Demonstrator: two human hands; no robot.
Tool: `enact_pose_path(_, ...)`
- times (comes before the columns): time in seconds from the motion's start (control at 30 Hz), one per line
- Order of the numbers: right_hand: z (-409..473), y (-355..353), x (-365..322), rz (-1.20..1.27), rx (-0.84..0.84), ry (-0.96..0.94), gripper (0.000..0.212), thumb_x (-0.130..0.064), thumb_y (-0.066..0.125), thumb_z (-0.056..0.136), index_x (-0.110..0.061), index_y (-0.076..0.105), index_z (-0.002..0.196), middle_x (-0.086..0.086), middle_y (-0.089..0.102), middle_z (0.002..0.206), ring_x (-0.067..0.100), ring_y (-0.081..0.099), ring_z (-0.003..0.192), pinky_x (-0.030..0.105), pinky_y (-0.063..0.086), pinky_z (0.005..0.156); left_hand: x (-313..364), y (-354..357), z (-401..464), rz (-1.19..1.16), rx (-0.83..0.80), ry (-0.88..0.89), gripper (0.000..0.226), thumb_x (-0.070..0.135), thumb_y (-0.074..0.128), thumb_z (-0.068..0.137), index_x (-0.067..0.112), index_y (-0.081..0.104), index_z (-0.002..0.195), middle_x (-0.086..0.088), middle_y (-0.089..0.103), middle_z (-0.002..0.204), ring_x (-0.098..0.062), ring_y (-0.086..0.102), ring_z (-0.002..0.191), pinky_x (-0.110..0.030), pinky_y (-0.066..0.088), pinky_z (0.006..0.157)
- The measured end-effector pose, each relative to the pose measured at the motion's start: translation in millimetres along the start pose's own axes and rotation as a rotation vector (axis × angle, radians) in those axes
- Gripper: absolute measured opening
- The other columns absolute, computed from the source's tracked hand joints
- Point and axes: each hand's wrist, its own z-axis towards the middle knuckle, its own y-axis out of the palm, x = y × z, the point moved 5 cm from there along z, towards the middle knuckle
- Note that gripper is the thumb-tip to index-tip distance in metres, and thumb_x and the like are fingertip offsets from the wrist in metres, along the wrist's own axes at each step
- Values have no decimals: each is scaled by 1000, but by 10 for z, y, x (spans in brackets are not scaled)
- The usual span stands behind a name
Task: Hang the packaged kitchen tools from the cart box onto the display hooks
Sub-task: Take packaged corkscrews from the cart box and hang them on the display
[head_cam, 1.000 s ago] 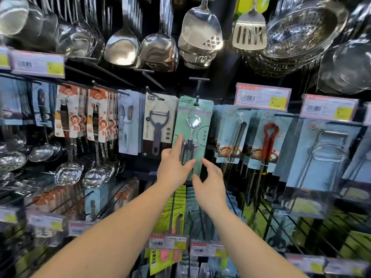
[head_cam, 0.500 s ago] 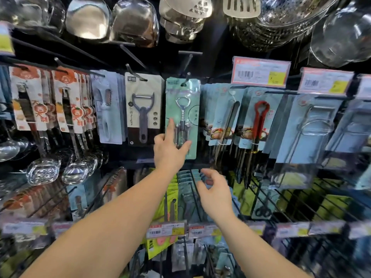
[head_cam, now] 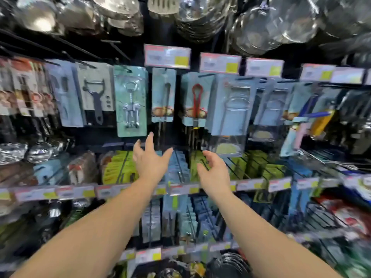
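Teal card backs the corkscrew pack [head_cam: 131,101], which hangs upright from a hook [head_cam: 122,67] in the middle row of the display, between the peeler pack [head_cam: 94,94] on its left and a narrower blue pack [head_cam: 163,95] on its right. Neither hand touches it.

Both bare forearms reach up and forward from the near bottom corners of the view, converging toward the centre. The left hand [head_cam: 150,159] is raised just below the lower edge of the corkscrew pack, back of the hand toward the camera, its fingers [head_cam: 149,140] straight and spread apart, with the thumb out to the right. It holds nothing; the longest fingertip comes close under the card's bottom edge, with a small gap visible. The right hand [head_cam: 213,169] sits a little lower and to the right, well apart from the pack, its fingers loosely curled inward and the thumb bent toward them, holding nothing. Motion blur softens its fingertips, so their exact spacing cannot be told.

To the right of the blue pack hangs a pack with red tongs [head_cam: 197,99], then clear blister packs with wire tools. Price tags [head_cam: 167,56] run along the rail above these. Steel ladles and strainers [head_cam: 202,15] hang in the top row, blurred. Below the hands, further rows of green and blue packs fill the lower hooks behind another rail of tags.
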Motion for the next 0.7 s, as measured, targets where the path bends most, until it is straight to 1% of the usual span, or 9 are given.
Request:
enact_pose_path(0.07, -144, -501, 277, -33, 11, 34, 46, -26, 56, 97, -22, 46, 142, -2, 48, 143, 18, 49, 129, 29, 41, 98, 300, 327, -415, -22, -70, 26, 78, 52, 66, 88, 32, 29, 154, -14, 16, 160, -34, 20, 146, -46, 31, 112)
enact_pose_path(0.13, -276, -1052, 576, -51, 54, 61, 46, -24, 57, 96, -19, 47, 141, 0, 48, 143, 18, 48, 130, 29, 40, 100, 674, 722, -842, -6, -165, 88, 76, 55, 64, 88, 32, 31, 153, -11, 18, 160, -35, 22, 145, -47, 32, 112)
enact_pose_path(0.2, -414, -1606, 895, -89, 109, 117, 45, -24, 56, 96, -20, 47, 141, 2, 49, 141, 21, 52, 123, 31, 43, 98, 1069, 1155, -1291, 16, -279, 154, 76, 56, 63, 88, 31, 32, 153, -11, 20, 158, -36, 25, 144, -47, 32, 114)
enact_pose_path(0.27, -541, -2137, 1212, -148, 158, 160, 44, -28, 56, 96, -23, 48, 140, 3, 51, 138, 23, 57, 114, 37, 48, 95, 1468, 1568, -1761, 51, -385, 242, 74, 53, 64, 88, 30, 34, 152, -12, 27, 156, -35, 29, 143, -44, 33, 113)
enact_pose_path(0.3, -602, -2397, 1365, -179, 184, 180, 45, -31, 56, 96, -24, 48, 140, 3, 51, 138, 23, 56, 114, 39, 48, 95, 1670, 1759, -1995, 87, -429, 302, 73, 53, 64, 88, 29, 36, 151, -12, 32, 154, -34, 32, 141, -43, 35, 112)
enact_pose_path(0.4, -802, -3141, 1798, -258, 264, 250, 48, -34, 55, 97, -25, 45, 143, 2, 46, 142, 22, 48, 127, 40, 44, 102, 2227, 2327, -2645, 235, -559, 477, 70, 60, 58, 88, 29, 39, 148, -7, 40, 151, -32, 40, 137, -44, 38, 110)
enact_pose_path(0.5, -1051, -3827, 2266, -374, 334, 343, 50, -37, 55, 96, -25, 44, 144, 4, 47, 142, 25, 44, 131, 42, 41, 105, 2695, 2874, -3264, 390, -699, 657, 73, 65, 51, 90, 27, 34, 150, -6, 39, 152, -31, 35, 140, -43, 33, 113)
enact_pose_path(0.6, -1285, -4464, 2743, -539, 399, 462, 45, -38, 53, 96, -25, 48, 139, 7, 51, 137, 29, 47, 126, 41, 43, 101, 3093, 3434, -3838, 435, -820, 824, 73, 67, 46, 91, 26, 34, 150, -7, 40, 151, -31, 37, 140, -45, 32, 113)
enact_pose_path(0.7, -1413, -4930, 3113, -623, 412, 555, 46, -40, 54, 94, -24, 50, 138, 6, 55, 133, 28, 50, 123, 40, 45, 99, 3369, 3904, -4252, 469, -912, 914, 71, 67, 43, 91, 24, 37, 147, -7, 37, 154, -31, 35, 140, -47, 33, 113)
